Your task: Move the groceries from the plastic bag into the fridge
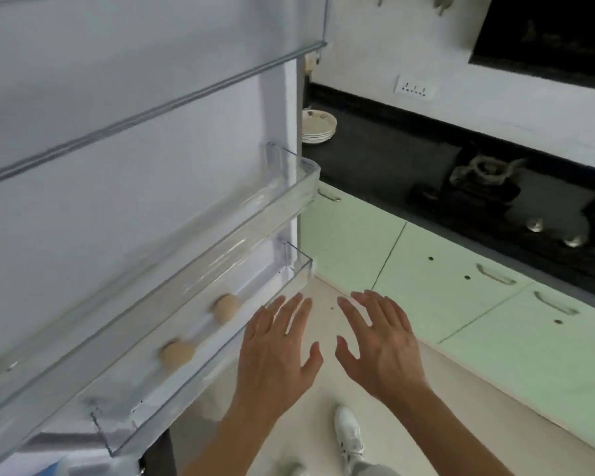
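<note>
Left hand and right hand empty, fingers spread; eggs shelved to their left; next, probably reach for the unseen bag.

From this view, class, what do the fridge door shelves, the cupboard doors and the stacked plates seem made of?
Door shelves: clear glossy plastic; eggs show through. Cupboard doors: likely matte green laminate; flat, even colour. Stacked plates: probably glazed ceramic, perhaps melamine; smooth cream rims.

Clear door shelf holds two apparent eggs.
</note>
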The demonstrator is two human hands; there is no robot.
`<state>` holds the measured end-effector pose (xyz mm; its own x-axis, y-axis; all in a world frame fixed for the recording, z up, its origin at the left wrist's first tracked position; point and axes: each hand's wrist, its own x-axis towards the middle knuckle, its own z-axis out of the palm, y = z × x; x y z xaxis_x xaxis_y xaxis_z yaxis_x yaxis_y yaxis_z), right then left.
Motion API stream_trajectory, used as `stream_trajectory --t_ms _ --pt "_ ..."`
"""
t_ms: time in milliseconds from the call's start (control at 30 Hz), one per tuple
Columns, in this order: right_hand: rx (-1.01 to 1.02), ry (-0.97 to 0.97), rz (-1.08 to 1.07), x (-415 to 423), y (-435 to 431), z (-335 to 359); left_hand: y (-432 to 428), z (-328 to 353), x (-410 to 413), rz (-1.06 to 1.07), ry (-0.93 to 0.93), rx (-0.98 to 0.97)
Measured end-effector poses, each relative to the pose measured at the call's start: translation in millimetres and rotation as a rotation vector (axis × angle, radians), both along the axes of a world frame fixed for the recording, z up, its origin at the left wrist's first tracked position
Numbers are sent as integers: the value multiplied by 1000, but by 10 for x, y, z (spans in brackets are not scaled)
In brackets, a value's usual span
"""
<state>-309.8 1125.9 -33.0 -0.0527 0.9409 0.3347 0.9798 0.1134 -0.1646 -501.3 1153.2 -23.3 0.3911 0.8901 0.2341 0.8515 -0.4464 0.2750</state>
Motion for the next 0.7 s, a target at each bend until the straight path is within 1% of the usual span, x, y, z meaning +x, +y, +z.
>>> stream_trajectory --t_ms 367,700 --pt "5 -5 -516 598 -1263 43 -377 4 974 -504 7 -36" --pt "3 -3 -878 1134 -2444 19 -1046 12 2045 -845 60 -53"
